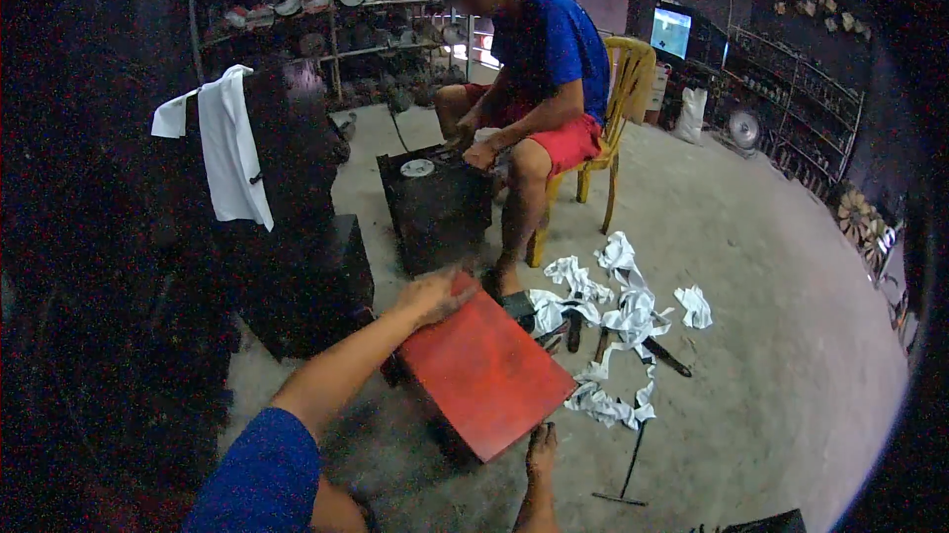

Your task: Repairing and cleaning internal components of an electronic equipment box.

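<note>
A red box-shaped piece [489,370] with a flat, scuffed top lies at an angle in front of me, low over the concrete floor. My left hand [435,298] grips its far left corner, fingers bent over the edge. Close to its near right edge is my right hand [541,449], its fingers against the side and partly hidden beneath it. The underside of the red box is out of sight. White cloth strips [633,315] lie to its right, among dark-handled tools [667,357].
A co-worker in a blue shirt [568,39] sits on a yellow chair [630,78] at a black box [435,207]. White cloth [232,142] drapes a dark object at left. A T-shaped metal rod [630,469] lies at lower right. Shelves of parts [386,4] stand behind.
</note>
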Demonstrator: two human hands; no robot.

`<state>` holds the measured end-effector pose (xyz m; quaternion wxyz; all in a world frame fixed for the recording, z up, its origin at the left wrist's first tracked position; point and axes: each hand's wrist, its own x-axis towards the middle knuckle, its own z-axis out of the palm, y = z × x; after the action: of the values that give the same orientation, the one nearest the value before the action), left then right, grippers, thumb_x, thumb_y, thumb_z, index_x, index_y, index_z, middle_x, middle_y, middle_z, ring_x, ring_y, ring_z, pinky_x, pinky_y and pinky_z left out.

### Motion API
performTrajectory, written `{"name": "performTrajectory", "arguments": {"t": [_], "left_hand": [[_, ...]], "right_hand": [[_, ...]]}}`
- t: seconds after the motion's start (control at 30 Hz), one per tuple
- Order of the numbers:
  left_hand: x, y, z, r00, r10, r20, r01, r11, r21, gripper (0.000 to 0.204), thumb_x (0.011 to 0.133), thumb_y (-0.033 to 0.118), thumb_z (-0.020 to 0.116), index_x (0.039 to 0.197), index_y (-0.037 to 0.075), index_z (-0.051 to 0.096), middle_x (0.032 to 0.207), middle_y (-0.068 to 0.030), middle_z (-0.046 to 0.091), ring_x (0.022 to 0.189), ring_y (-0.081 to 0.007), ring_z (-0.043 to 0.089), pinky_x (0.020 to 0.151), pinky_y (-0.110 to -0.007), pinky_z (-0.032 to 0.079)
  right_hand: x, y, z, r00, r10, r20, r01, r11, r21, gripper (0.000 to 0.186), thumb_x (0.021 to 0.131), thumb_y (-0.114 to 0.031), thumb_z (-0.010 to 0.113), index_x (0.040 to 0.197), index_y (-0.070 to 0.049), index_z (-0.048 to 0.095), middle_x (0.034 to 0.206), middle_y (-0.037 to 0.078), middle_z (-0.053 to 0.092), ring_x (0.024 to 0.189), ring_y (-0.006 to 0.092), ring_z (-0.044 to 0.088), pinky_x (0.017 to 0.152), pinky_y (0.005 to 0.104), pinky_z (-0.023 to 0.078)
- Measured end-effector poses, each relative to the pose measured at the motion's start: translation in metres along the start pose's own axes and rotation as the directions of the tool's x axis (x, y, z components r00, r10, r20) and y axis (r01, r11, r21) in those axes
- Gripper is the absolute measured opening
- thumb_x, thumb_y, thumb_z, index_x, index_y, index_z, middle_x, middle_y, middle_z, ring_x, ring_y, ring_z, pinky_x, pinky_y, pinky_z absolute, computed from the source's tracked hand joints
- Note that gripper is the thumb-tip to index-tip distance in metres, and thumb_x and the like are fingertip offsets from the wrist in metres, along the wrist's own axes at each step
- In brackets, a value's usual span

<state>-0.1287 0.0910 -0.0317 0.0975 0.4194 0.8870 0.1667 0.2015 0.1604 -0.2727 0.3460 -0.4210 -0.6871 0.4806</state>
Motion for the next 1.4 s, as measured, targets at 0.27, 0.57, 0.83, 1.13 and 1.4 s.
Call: {"name": "performTrajectory", "arguments": {"t": [0.27, 0.57, 0.83, 1.13, 1.4], "left_hand": [[0.012, -0.016, 0.014, 1.000, 0.028, -0.007, -0.028, 1.000, -0.007, 0.069, 0.088, 0.056, 0.045, 0.139, 0.010, 0.035, 0.129, -0.0234, 0.050, 0.117, -0.0400, 0.050, 0.100, -0.046, 0.039], [0.004, -0.021, 0.007, 0.999, -0.029, -0.017, 0.029, 1.000, -0.006, 0.070, 0.088, 0.057, 0.044, 0.136, 0.007, 0.038, 0.132, -0.0230, 0.048, 0.120, -0.0402, 0.048, 0.102, -0.048, 0.037], [0.007, -0.009, 0.002, 0.999, -0.037, 0.035, 0.036, 0.999, 0.026, 0.072, 0.087, 0.061, 0.043, 0.136, 0.008, 0.040, 0.127, -0.0227, 0.053, 0.119, -0.0396, 0.049, 0.101, -0.048, 0.037], [0.013, -0.005, 0.001, 0.999, 0.019, 0.037, -0.020, 1.000, 0.008, 0.074, 0.087, 0.063, 0.041, 0.138, 0.011, 0.036, 0.125, -0.0244, 0.054, 0.117, -0.0389, 0.051, 0.099, -0.048, 0.039], [0.017, -0.009, 0.012, 0.999, -0.009, 0.047, 0.010, 1.000, -0.011, 0.074, 0.086, 0.064, 0.041, 0.138, 0.011, 0.035, 0.124, -0.0248, 0.054, 0.115, -0.0410, 0.052, 0.099, -0.048, 0.040]], "right_hand": [[0.011, 0.031, 0.001, 0.895, 0.394, 0.211, -0.441, 0.857, 0.269, 0.032, 0.098, -0.035, 0.042, 0.076, -0.011, 0.047, 0.063, -0.002, 0.046, 0.050, 0.0085, 0.040, 0.045, 0.0261, 0.028], [0.005, 0.015, 0.016, 0.993, -0.116, -0.021, 0.116, 0.993, -0.019, 0.037, 0.096, -0.033, 0.042, 0.097, 0.001, 0.057, 0.074, 0.006, 0.051, 0.062, 0.0134, 0.047, 0.053, 0.0248, 0.034], [0.025, 0.031, -0.009, 0.772, 0.457, 0.443, -0.630, 0.643, 0.435, 0.030, 0.094, -0.028, 0.044, 0.086, -0.002, 0.056, 0.074, 0.007, 0.052, 0.060, 0.0181, 0.049, 0.053, 0.0273, 0.036], [0.007, -0.005, -0.009, 0.997, -0.026, 0.076, 0.038, 0.986, -0.162, 0.029, 0.096, -0.027, 0.043, 0.093, 0.000, 0.053, 0.082, 0.019, 0.058, 0.075, 0.0358, 0.053, 0.071, 0.0426, 0.044], [0.018, 0.014, -0.013, 0.968, 0.196, 0.154, -0.222, 0.960, 0.173, 0.039, 0.096, -0.038, 0.044, 0.084, -0.002, 0.052, 0.067, 0.005, 0.053, 0.058, 0.0226, 0.051, 0.056, 0.0357, 0.039]]}}
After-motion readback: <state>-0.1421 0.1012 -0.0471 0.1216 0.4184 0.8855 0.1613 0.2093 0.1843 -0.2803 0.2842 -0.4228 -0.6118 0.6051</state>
